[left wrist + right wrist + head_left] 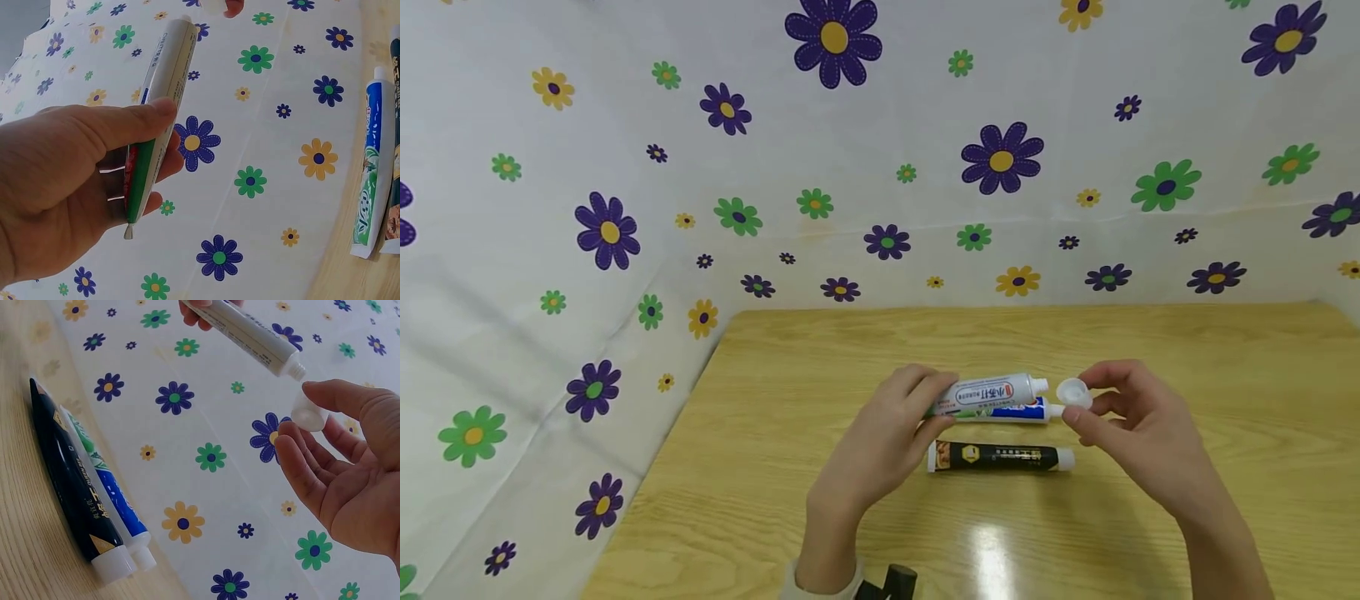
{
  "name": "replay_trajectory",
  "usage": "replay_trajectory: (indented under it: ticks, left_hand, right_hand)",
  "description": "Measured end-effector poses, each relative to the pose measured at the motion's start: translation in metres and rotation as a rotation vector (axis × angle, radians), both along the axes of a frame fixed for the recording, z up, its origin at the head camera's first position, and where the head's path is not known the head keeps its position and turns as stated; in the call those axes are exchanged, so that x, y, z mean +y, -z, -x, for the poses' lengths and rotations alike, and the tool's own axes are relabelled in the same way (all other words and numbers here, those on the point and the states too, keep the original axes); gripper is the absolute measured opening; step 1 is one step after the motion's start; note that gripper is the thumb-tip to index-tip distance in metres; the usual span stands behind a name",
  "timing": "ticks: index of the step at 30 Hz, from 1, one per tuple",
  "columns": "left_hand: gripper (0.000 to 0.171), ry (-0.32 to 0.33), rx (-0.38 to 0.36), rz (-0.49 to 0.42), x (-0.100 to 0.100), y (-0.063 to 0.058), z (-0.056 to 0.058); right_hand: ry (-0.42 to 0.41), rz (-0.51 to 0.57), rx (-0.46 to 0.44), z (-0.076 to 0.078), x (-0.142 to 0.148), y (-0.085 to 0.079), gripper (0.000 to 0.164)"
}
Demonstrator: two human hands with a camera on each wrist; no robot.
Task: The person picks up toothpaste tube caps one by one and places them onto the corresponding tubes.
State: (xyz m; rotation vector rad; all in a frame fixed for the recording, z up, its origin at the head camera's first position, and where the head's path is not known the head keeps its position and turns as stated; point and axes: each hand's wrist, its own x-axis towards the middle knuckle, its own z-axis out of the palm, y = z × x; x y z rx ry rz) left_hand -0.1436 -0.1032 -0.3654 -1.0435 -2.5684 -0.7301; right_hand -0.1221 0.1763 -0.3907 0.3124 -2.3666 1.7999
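My left hand (883, 433) grips a white and green toothpaste tube (164, 69) around its lower body, above the table. The tube's threaded nozzle (297, 370) is bare and points toward my right hand (1138, 429). Between the thumb and fingers of that hand I pinch a white cap (308, 415), its hollow side showing in the head view (1072, 392). A small gap separates cap and nozzle. Below the held tube, a blue and green toothpaste tube (370, 162) lies on the table, partly covered by it in the head view.
Nearer me, a black toothpaste tube (1000, 457) with a white cap lies on the wooden table (760, 450). Flower-patterned white cloth (880, 150) hangs behind the table and along its left side. A dark object (898, 581) shows beside my left wrist.
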Motion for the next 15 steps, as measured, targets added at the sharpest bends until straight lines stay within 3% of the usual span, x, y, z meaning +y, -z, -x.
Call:
replay_trajectory:
  ticks: [4, 15]
  left_hand:
    - [0.038, -0.001, 0.018, 0.011, -0.003, 0.001, 0.001]
    - [0.035, 0.021, 0.034, 0.049, -0.004, 0.005, 0.001]
  right_hand:
    - [0.006, -0.08, 0.062, 0.0, -0.005, -0.001, 0.032]
    - [0.035, -0.17, 0.083, -0.004, -0.017, -0.002, 0.033]
